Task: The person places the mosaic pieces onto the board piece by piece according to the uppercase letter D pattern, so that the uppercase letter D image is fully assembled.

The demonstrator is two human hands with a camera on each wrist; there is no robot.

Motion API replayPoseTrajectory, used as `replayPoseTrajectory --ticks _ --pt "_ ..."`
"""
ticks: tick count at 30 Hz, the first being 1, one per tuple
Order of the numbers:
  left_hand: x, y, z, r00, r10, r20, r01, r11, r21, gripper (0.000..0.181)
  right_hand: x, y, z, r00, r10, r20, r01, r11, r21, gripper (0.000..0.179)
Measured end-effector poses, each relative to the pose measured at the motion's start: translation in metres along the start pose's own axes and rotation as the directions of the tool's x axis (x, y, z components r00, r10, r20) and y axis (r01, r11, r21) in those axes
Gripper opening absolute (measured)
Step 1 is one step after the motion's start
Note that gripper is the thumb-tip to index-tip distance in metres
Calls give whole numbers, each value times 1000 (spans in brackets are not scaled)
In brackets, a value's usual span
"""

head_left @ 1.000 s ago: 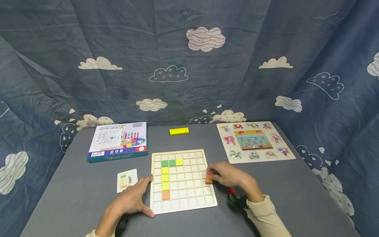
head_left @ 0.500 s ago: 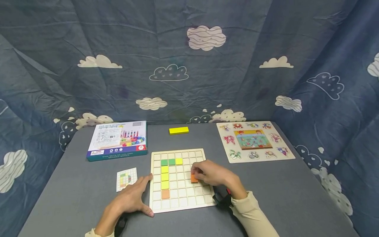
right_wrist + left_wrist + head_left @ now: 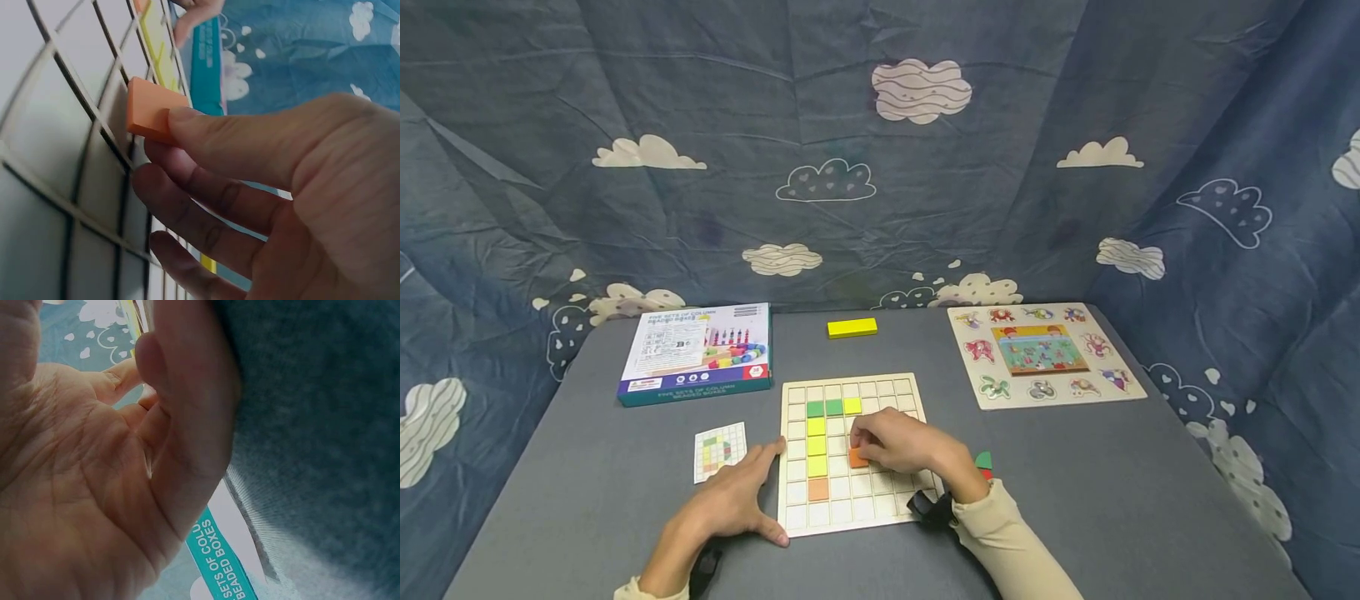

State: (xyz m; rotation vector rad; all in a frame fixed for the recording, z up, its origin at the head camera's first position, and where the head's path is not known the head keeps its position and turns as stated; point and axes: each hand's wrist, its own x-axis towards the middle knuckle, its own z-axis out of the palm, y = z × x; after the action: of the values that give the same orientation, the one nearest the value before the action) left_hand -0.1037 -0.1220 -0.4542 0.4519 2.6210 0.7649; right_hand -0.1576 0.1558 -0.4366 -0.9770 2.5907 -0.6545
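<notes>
My right hand pinches an orange square tile between thumb and fingers, low over the middle of a wooden grid board. In the right wrist view, the orange tile is tilted close over the board's cells. My left hand rests at the board's left side, forefinger at the left edge and thumb by the near left corner. On the board sit two green tiles with a yellow tile beside them. Below runs a column of yellow tiles ending in an orange tile.
A small pattern card lies left of the board. Behind are a boxed set, a yellow block and an animal picture board. Green and red pieces lie partly hidden behind my right forearm.
My right hand has carried the orange tile leftward from the board's right edge to its middle. A green piece now shows beside my right forearm. My left hand has stayed in place.
</notes>
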Motion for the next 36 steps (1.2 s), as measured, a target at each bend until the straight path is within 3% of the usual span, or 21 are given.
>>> replayPoseTrajectory --ticks 22,29,36 --pt "-1 1 0 1000 -12 5 12 1000 -15 131 4 -14 13 996 23 -86 -24 1000 -9 6" --pt "0 0 0 1000 -27 12 27 1000 -7 132 5 -21 19 993 65 -95 -68 997 -23 7" --pt "0 0 1 1000 -29 4 29 999 15 131 6 -23 21 997 49 -67 -49 999 4 8"
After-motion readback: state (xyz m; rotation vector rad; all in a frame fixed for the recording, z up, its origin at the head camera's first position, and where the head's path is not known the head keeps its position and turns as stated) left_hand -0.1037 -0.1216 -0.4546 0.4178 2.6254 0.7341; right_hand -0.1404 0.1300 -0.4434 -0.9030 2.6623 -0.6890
